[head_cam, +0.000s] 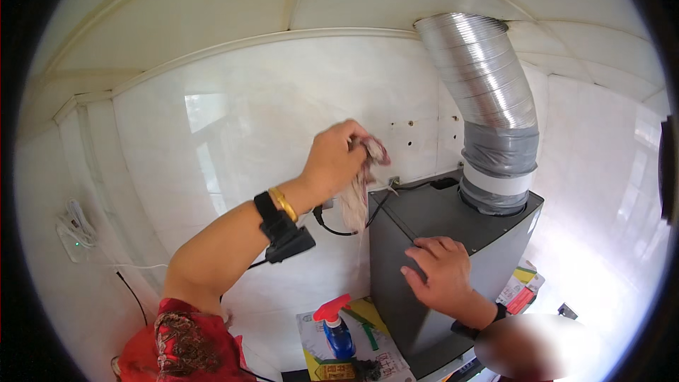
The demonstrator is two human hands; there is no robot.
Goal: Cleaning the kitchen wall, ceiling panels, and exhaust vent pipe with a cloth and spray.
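My left hand (335, 156) is raised before the white wall, its fingers closed on a crumpled, stained cloth (354, 199) that hangs down beside the range hood's chimney cover. My right hand (440, 276) rests on the top edge of the dark grey metal chimney cover (419, 323), fingers apart and slightly bent. A silver flexible duct (480, 74), wrapped with grey tape near its lower end, rises from the cover's top to the ceiling. Below my hands, a blue spray bottle (339, 340) with a red trigger head stands on flattened printed cardboard.
A black power cord (337, 232) runs from the wall to the cover's top. Screw holes (410, 143) dot the wall. At the left are a white socket strip (68, 242) and a coiled white cable (80, 223). More printed cardboard (506, 289) lies behind the cover, near a wall socket (567, 311).
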